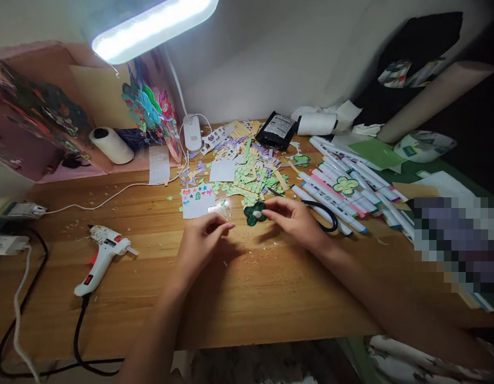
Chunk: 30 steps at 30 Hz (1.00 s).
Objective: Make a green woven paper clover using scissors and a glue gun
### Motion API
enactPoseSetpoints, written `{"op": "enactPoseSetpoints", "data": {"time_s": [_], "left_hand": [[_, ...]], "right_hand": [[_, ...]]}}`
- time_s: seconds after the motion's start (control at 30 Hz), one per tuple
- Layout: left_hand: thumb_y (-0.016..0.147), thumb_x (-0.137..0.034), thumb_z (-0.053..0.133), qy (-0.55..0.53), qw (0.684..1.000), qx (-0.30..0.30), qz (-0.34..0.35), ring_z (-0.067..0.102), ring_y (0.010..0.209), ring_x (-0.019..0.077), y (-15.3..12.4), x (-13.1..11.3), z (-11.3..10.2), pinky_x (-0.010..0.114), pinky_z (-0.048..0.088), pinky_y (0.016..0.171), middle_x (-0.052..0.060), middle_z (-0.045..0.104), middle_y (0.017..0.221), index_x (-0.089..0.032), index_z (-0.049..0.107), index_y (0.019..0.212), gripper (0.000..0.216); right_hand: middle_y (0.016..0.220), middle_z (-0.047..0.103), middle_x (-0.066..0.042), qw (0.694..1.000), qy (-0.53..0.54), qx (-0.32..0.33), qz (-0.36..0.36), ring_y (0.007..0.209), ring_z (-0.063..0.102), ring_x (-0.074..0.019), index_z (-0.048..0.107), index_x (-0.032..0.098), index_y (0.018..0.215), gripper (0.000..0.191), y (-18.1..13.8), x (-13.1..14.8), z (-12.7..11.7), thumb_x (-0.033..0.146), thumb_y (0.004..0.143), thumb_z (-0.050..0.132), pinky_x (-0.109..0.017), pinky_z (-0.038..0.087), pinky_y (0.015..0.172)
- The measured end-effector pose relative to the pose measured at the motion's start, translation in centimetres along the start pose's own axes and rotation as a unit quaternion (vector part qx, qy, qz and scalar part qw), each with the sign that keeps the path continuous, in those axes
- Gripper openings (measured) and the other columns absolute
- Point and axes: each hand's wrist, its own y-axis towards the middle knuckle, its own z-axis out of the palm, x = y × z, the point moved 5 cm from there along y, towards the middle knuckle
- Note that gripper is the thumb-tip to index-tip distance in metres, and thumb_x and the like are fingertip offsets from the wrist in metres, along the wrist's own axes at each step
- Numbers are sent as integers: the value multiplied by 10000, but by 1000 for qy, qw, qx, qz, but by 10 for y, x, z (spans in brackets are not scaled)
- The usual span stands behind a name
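Between the thumb and fingers of my right hand (297, 221) is a dark green flower-shaped cutout (250, 217) with a white center, raised over the front middle of the table. To its left, my left hand (204, 237) is closed, its thumb and curled fingers brought together. Whether anything sits in that pinch is too small to make out. The two hands are apart. Just beyond my left hand lies a white card (194, 205) with small colored stickers along its top.
A hot glue gun (103, 256) lies at left, its cord running off the front edge. Paper scraps (250, 170) are heaped behind the hands. Markers (334, 186) spread at right, a yellow-green flower cutout (345, 185) on them. A lit lamp (154, 29) hangs above.
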Motion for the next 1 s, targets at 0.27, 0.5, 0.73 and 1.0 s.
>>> {"op": "enactPoseSetpoints", "data": {"time_s": [0.27, 0.5, 0.73, 1.0], "left_hand": [[835, -207, 539, 145, 966, -203, 71, 594, 1068, 219, 3, -4, -39, 382, 468, 922, 99, 636, 1158, -174, 649, 1068, 259], [857, -388, 546, 0, 999, 46, 14, 611, 758, 156, -5, -48, 36, 275, 485, 666, 59, 697, 898, -172, 672, 919, 257], [777, -307, 651, -122, 990, 48, -51, 569, 561, 107, -1, -40, 51, 223, 452, 550, 34, 700, 669, -146, 663, 653, 204], [863, -337, 491, -12, 999, 31, -18, 625, 631, 150, 2, -27, 26, 268, 507, 612, 75, 728, 761, -138, 701, 796, 297]], "right_hand": [[861, 701, -31, 988, 111, -103, 32, 708, 650, -148, 668, 190, 881, 289, 1, 13, -48, 363, 667, 758, -300, 574, 661], [820, 695, -32, 980, 186, 0, 75, 715, 650, -147, 650, 176, 847, 240, -13, 12, -17, 352, 707, 732, -310, 580, 697], [778, 695, -12, 983, 176, -8, 42, 673, 653, -134, 627, 186, 819, 183, -24, 22, -7, 291, 714, 732, -289, 582, 682], [844, 690, -32, 983, 165, -67, 32, 758, 651, -160, 626, 177, 846, 255, -14, 17, -28, 362, 702, 726, -311, 578, 679]]}}
